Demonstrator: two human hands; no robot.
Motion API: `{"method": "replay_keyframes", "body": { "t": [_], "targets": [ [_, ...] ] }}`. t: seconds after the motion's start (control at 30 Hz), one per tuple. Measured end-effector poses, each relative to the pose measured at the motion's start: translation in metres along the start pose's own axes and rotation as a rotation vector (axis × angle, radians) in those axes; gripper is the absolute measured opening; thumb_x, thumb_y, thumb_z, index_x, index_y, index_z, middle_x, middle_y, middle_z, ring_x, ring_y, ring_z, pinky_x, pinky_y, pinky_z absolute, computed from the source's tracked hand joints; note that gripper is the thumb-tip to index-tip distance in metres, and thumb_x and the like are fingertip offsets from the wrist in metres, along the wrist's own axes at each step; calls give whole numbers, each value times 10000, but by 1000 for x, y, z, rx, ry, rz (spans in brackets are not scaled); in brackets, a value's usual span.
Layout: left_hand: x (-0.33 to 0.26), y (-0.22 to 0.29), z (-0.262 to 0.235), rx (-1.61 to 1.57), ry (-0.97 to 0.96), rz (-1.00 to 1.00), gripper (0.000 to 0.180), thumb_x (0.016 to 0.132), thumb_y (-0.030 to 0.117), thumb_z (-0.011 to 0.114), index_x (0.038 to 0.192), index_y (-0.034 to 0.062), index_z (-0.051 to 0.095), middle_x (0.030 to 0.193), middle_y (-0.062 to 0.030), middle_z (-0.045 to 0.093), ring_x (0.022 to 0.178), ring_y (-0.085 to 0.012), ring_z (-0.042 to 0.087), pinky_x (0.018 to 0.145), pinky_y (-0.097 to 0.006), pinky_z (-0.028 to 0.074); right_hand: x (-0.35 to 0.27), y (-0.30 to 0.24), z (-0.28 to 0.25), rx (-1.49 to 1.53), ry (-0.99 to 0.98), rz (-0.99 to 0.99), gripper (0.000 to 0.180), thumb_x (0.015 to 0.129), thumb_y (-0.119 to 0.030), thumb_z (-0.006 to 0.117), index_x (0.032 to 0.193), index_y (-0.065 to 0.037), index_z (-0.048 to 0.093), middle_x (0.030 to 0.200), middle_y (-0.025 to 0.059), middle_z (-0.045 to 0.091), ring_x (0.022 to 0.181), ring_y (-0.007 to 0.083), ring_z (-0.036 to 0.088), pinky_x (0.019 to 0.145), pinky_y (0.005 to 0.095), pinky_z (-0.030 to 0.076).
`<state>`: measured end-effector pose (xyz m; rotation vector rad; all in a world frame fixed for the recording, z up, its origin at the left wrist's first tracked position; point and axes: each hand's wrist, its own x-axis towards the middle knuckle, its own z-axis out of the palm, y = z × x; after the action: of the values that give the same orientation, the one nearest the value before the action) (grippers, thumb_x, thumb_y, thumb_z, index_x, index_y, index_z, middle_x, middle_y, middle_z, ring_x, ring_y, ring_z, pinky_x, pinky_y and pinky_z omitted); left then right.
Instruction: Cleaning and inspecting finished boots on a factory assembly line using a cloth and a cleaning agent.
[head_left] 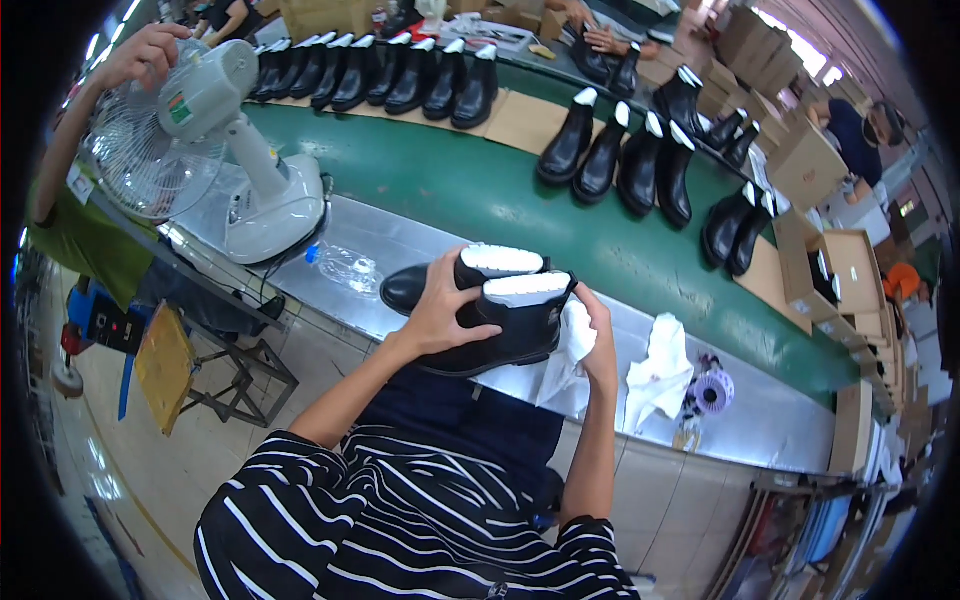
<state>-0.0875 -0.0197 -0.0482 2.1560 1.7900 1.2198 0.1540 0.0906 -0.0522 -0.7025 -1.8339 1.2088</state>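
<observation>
Left grip (440,315) is clamping across a pair of black ankle boots (510,335), center of frame, toes pointing left. White stuffing (525,289) is filling both openings. Right grip (600,345) is closing on a bunched white cloth (577,335) at the heel side. Boots are sitting over the worktop's near metal strip (770,430). Clear plastic bottle (350,268) is lying just left of the toes; second white cloth (660,368) and purple handheld fan (712,393) are lying right of center. More black boots (405,85) are lining the top of the frame.
</observation>
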Motion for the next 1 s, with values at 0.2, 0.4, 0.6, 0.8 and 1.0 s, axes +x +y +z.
{"method": "replay_keyframes", "body": {
  "t": [0.2, 0.4, 0.6, 0.8, 1.0],
  "targets": [
    [-20, 18, -43, -2, -46, 112, 528, 692, 474, 798, 977, 39, 706, 1526, -284, 230, 1405, -501, 178, 1123, -608, 158, -39, -48, 19, -167, -28, -52, 567, 732, -94, 696, 1252, 70, 542, 1294, 185, 562, 1085, 265, 607, 828, 308, 518],
    [-47, 25, -50, -332, -212, 109, 577, 784, 414, 746, 1081, -54, 585, 1379, -224, 413, 1268, -394, 424, 1053, -476, 350, -65, -72, 29, -109, -93, 154, 545, 722, -136, 650, 1225, 60, 571, 1002, 98, 647, 836, 118, 577, 695, 217, 431],
    [-77, 28, -61, -455, -392, -190, 647, 875, 444, 649, 1269, -41, 480, 1138, -249, 598, 1056, -403, 584, 932, -434, 449, -76, -91, 53, -57, -77, 152, 506, 702, -132, 650, 1166, 66, 611, 912, 20, 620, 725, 55, 494, 655, 196, 378],
    [-90, 24, -62, -500, -263, -44, 580, 883, 435, 639, 1223, -19, 519, 1236, -207, 563, 1157, -372, 548, 981, -429, 427, -87, -91, 70, -202, 35, 129, 401, 701, -98, 673, 1064, 59, 612, 980, 120, 677, 869, 175, 632, 805, 300, 484],
    [-92, -78, -91, 100, 762, -703, 501, 852, 327, 691, 1188, 6, 503, 1122, -189, 568, 1047, -362, 545, 919, -434, 418, -134, -54, 80, -253, 58, 176, 369, 741, -39, 650, 1098, 39, 603, 1023, 146, 680, 960, 222, 640, 961, 349, 434]
  ]
}}
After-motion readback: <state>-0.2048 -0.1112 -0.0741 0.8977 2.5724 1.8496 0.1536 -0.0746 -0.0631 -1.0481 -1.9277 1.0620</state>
